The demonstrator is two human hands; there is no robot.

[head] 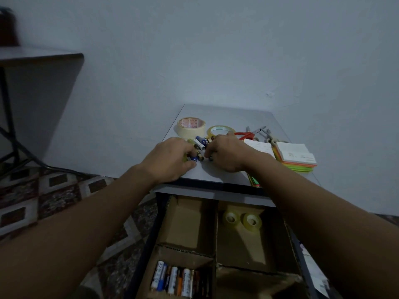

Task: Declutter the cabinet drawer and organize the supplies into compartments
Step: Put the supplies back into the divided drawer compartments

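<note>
Both my hands are up on the cabinet top [226, 113], cupped round the pile of loose batteries [199, 145] from either side. My left hand [170, 158] has its fingers curled round a few at the near edge. My right hand [226, 154] is curled down against the pile too, but I honestly can't tell if it's got hold of any. The masking tape roll [191, 126] and clear tape roll [220, 130] sit just behind, with the red scissors [246, 135] and sticky notes [295, 156] off to the right. The drawer [185, 225] below is open, with sorted batteries [174, 279] in the near-left cardboard compartment and two small tape rolls [241, 221] in the far-right one.
</note>
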